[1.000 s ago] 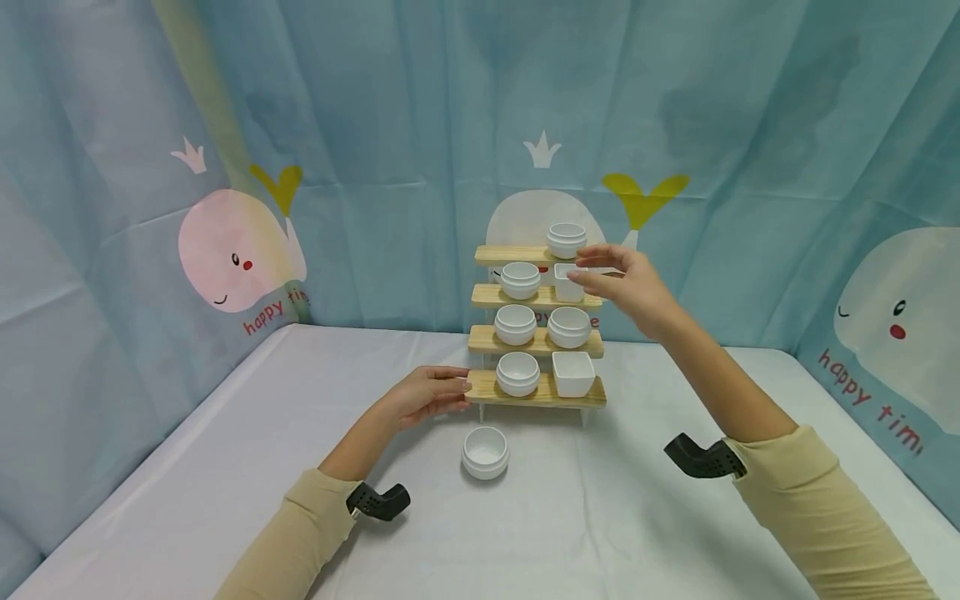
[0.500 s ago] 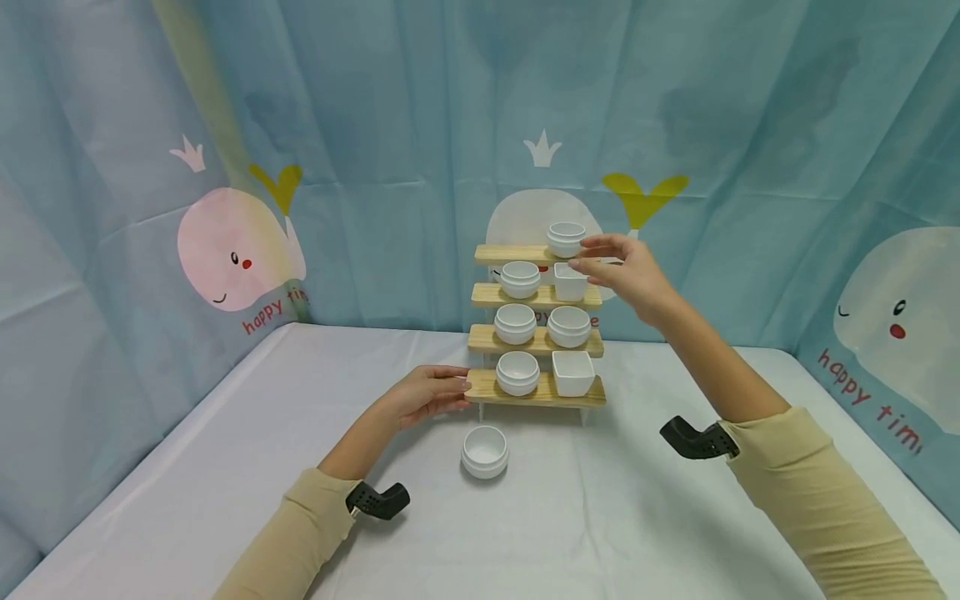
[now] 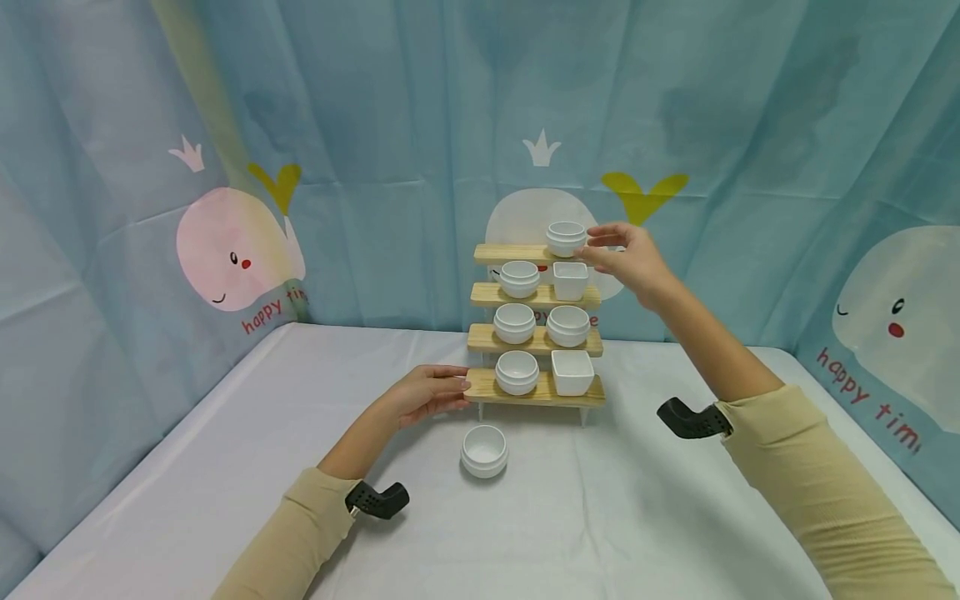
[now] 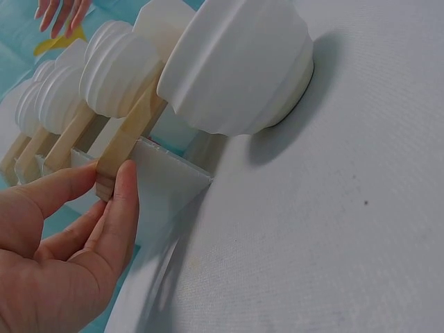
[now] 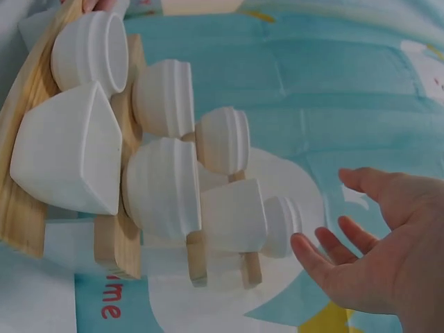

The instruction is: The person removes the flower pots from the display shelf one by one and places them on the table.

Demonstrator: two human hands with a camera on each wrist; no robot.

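Observation:
A stepped wooden stand with several shelves holds white round bowls and square bowls. My left hand pinches the left end of its lowest board between thumb and fingers. At the top right, my right hand is beside the round bowl on the highest shelf, with relaxed, parted fingers and nothing held. In the right wrist view its fingertips lie close to that top bowl; whether they touch it I cannot tell. One square bowl sits on the shelf just below.
Another round bowl stands on the white tablecloth in front of the stand. Round bowls and a square bowl fill the lower shelves. Behind hangs a blue printed curtain.
My right hand has risen a little, from beside the square bowl to beside the top round bowl. The left hand keeps its grip on the lowest board.

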